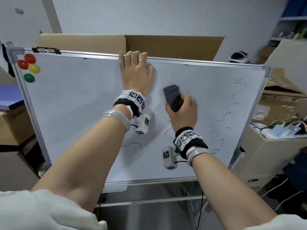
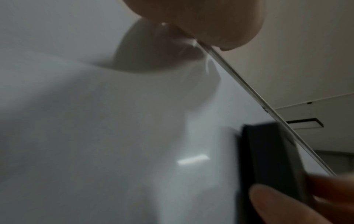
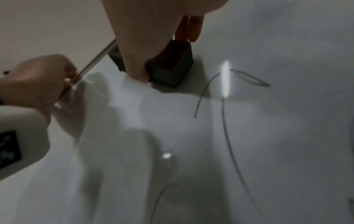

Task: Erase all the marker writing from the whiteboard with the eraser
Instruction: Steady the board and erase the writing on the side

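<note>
A white whiteboard (image 1: pixel 74 105) in a metal frame stands tilted before me. My left hand (image 1: pixel 135 70) grips its top edge, fingers curled over the frame. My right hand (image 1: pixel 182 112) holds a dark grey eraser (image 1: pixel 172 97) flat against the board near its middle. Black marker writing (image 1: pixel 235 103) runs down the right side, and loose strokes (image 1: pixel 132 144) remain low in the centre. In the right wrist view the eraser (image 3: pixel 170 68) sits under my fingers, with curved marker lines (image 3: pixel 226 121) beside it. The left wrist view shows the eraser (image 2: pixel 268 159) near the board's top edge.
Several round magnets (image 1: pixel 29 67), red, yellow and green, sit at the board's top left, next to black clips (image 1: pixel 46 50). A flattened cardboard box (image 1: pixel 129 44) stands behind the board. Boxes and cables (image 1: pixel 279 127) crowd the right, and a marker tray (image 1: pixel 114 187) hangs below.
</note>
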`<state>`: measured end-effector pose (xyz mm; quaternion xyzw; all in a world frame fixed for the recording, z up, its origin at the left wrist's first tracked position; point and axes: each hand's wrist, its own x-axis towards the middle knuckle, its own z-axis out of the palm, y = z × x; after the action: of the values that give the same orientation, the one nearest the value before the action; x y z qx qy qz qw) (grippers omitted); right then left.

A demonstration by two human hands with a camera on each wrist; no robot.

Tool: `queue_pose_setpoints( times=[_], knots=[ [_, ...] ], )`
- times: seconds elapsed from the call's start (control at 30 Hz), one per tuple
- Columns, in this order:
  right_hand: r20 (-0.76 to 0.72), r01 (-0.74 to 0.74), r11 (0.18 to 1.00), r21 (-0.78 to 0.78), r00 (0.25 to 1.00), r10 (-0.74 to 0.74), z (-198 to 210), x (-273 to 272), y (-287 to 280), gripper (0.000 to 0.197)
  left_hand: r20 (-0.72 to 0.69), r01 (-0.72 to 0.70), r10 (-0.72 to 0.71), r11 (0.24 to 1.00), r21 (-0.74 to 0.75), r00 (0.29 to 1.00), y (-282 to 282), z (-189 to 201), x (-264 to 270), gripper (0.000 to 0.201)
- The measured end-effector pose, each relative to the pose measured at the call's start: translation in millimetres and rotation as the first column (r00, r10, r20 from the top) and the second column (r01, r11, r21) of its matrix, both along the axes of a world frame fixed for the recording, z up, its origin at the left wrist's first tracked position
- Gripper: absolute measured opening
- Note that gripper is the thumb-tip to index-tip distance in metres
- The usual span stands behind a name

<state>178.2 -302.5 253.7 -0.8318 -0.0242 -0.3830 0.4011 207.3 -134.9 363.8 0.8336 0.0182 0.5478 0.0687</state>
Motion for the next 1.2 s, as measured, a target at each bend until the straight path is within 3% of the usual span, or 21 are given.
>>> queue_pose_setpoints(
  times=[0.2, 0.37, 0.53, 0.63, 0.73, 0.83, 0.97, 1.1, 1.2],
  knots=[
    [-0.042, 0.129, 0.983, 0.126, 0.991, -0.125, -6.1, 11.8, -41.8, 0.054, 0.09, -0.034, 0.041, 0.996, -0.077, 0.995, -7.5, -6.7, 7.7, 0.033],
    [-0.055, 0.111, 0.981, 0.156, 0.993, -0.104, -2.9, 14.4, -39.3, 0.054, 0.068, -0.013, 0.019, 0.996, -0.088, 0.997, -9.0, -6.3, 1.4, 0.036],
    [0.029, -0.119, 0.987, -0.112, 0.992, 0.123, -7.7, 8.5, 7.3, 0.054, -0.003, 0.001, -0.001, 0.998, -0.061, 1.0, -1.0, -6.9, 1.2, 0.041],
    [0.021, -0.147, 0.973, -0.177, 0.988, 0.153, -16.4, 4.5, 26.6, 0.056, 0.006, -0.001, 0.001, 0.999, -0.049, 1.0, 7.1, -6.7, 3.1, 0.04],
    [-0.04, -0.106, 0.988, -0.115, 0.994, 0.102, -19.5, 5.2, 14.7, 0.056, 0.049, -0.003, 0.004, 1.0, -0.029, 0.999, 9.1, -8.9, 6.7, 0.038],
    [-0.118, 0.055, 0.997, 0.051, 0.992, -0.048, -22.2, 9.6, -21.1, 0.057, 0.079, 0.021, -0.017, 0.998, -0.052, 0.997, -1.0, -8.0, 11.5, 0.038],
    [-0.174, 0.195, 0.971, 0.141, 0.97, -0.17, -21.5, 13.7, -54.4, 0.06, 0.077, 0.026, -0.017, 0.993, -0.117, 0.997, -10.5, -8.3, 12.9, 0.039],
    [-0.119, 0.096, 0.984, 0.151, 0.99, -0.079, -14.4, 13.4, -40.8, 0.056, 0.102, -0.003, 0.015, 0.993, -0.118, 0.995, -7.0, -8.4, 12.4, 0.036],
    [-0.053, -0.116, 0.992, -0.057, 0.992, 0.113, -1.7, 16.3, -21.5, 0.056, 0.083, -0.022, 0.032, 0.993, -0.12, 0.996, -7.5, -8.8, 11.0, 0.034]
  ],
)
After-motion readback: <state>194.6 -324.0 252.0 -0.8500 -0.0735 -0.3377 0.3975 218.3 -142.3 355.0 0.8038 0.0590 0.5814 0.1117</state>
